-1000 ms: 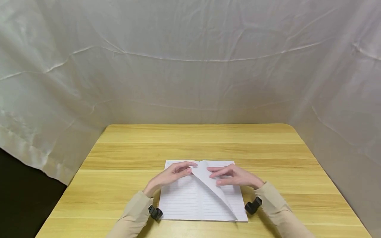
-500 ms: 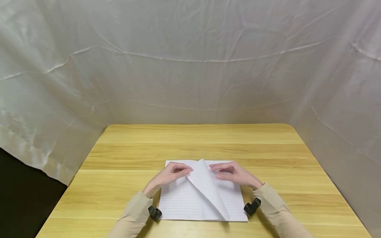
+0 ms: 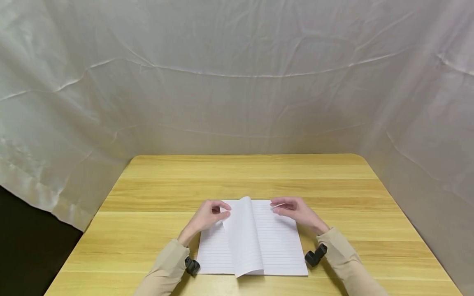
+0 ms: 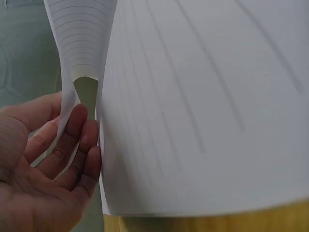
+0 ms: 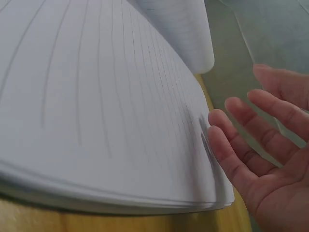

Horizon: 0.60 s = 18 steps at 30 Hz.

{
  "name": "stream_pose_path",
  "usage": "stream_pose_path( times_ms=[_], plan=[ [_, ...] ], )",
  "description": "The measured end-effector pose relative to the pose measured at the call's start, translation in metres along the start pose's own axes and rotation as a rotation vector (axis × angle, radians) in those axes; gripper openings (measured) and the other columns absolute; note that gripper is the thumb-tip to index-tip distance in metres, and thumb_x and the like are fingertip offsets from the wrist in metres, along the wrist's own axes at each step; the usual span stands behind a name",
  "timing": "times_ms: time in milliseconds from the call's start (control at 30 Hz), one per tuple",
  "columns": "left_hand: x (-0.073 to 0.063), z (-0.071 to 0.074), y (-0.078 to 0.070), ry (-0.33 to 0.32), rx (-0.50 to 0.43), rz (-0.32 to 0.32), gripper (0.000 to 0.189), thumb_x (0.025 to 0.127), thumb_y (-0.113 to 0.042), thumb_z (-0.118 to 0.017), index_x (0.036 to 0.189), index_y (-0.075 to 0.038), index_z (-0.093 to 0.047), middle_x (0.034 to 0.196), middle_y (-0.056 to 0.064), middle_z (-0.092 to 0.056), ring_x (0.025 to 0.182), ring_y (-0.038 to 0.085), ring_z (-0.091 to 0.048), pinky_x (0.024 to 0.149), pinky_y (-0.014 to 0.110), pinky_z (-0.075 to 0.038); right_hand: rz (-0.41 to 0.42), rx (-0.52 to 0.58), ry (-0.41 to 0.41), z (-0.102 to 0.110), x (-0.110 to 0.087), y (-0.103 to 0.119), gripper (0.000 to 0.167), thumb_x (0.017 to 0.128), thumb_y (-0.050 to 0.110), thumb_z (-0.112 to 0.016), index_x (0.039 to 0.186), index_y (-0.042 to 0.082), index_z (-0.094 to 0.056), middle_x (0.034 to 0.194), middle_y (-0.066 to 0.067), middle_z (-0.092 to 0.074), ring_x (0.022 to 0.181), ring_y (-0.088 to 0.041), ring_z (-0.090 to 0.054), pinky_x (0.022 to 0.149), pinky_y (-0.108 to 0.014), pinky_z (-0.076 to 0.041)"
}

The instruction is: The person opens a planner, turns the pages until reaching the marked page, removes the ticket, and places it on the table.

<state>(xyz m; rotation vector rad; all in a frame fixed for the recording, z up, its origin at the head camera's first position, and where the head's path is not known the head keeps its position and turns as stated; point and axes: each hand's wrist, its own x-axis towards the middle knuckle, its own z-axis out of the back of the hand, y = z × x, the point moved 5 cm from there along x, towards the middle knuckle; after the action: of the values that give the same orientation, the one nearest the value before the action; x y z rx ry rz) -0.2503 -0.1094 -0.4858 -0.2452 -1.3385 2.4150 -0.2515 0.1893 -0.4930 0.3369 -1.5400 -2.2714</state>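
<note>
A lined notebook [image 3: 279, 246] lies spread on the table in the head view. One page [image 3: 242, 242] is lifted and curls over toward the left half. My left hand [image 3: 207, 216] pinches that page by its edge between thumb and fingers; in the left wrist view the left hand [image 4: 53, 159] has the sheet between thumb and forefinger. At the top right corner of the notebook is my right hand [image 3: 298, 211]. In the right wrist view the right hand [image 5: 270, 150] has loosely bent fingers beside the pages' edge and nothing in its grasp.
The wooden table [image 3: 244, 176] stretches behind and to both sides of the notebook. A pale grey curtain [image 3: 237, 102] hangs around its back and sides. Small black cameras [image 3: 314, 255] are strapped to both wrists.
The left hand has drawn the page leftward, from over the right half past the middle. My right hand has come away from the page and shifted slightly right.
</note>
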Motion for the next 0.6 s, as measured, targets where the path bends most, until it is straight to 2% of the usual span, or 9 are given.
stream_pose_path(
  times_ms=[200, 300, 400, 500, 600],
  plan=[
    [0.002, 0.007, 0.009, -0.063, 0.021, 0.035, 0.016, 0.092, -0.010, -0.070, 0.105, -0.001, -0.074, 0.075, 0.005, -0.059, 0.067, 0.009, -0.047, 0.058, 0.018, -0.038, -0.021, 0.029, -0.088, 0.008, 0.000, -0.005, 0.041, 0.093, 0.014, -0.070, 0.128, -0.006, -0.062, 0.125, -0.026, -0.068, 0.101, -0.005, -0.068, 0.090, -0.015, -0.053],
    [0.002, 0.010, 0.012, -0.076, 0.043, 0.039, 0.015, 0.093, -0.007, -0.067, 0.105, -0.002, -0.074, 0.077, 0.005, -0.059, 0.068, 0.009, -0.046, 0.060, 0.018, -0.037, 0.001, -0.038, -0.137, 0.011, -0.001, -0.005, 0.039, 0.093, 0.012, -0.070, 0.126, -0.007, -0.063, 0.121, -0.025, -0.069, 0.101, -0.011, -0.069, 0.090, -0.015, -0.053],
    [0.002, 0.013, 0.015, -0.077, 0.065, 0.048, 0.016, 0.093, -0.003, -0.065, 0.106, -0.002, -0.073, 0.076, 0.005, -0.058, 0.067, 0.010, -0.044, 0.059, 0.018, -0.035, 0.019, -0.120, -0.173, 0.014, -0.001, -0.004, 0.037, 0.093, 0.012, -0.071, 0.124, -0.007, -0.065, 0.119, -0.024, -0.071, 0.102, -0.025, -0.069, 0.089, -0.019, -0.054],
    [0.001, 0.014, 0.016, -0.076, 0.085, 0.060, 0.018, 0.094, -0.001, -0.062, 0.107, -0.002, -0.074, 0.078, 0.005, -0.056, 0.067, 0.011, -0.043, 0.059, 0.018, -0.034, 0.023, -0.187, -0.177, 0.016, -0.001, -0.003, 0.037, 0.092, 0.011, -0.071, 0.124, -0.006, -0.065, 0.120, -0.024, -0.071, 0.107, -0.036, -0.067, 0.090, -0.025, -0.055],
    [-0.001, 0.014, 0.016, -0.084, 0.100, 0.070, 0.019, 0.093, 0.000, -0.063, 0.108, -0.003, -0.074, 0.088, 0.007, -0.061, 0.070, 0.012, -0.044, 0.061, 0.019, -0.034, 0.017, -0.241, -0.161, 0.018, 0.000, -0.004, 0.037, 0.091, 0.011, -0.072, 0.124, -0.005, -0.066, 0.123, -0.024, -0.069, 0.104, -0.033, -0.066, 0.085, -0.025, -0.054]
  ],
)
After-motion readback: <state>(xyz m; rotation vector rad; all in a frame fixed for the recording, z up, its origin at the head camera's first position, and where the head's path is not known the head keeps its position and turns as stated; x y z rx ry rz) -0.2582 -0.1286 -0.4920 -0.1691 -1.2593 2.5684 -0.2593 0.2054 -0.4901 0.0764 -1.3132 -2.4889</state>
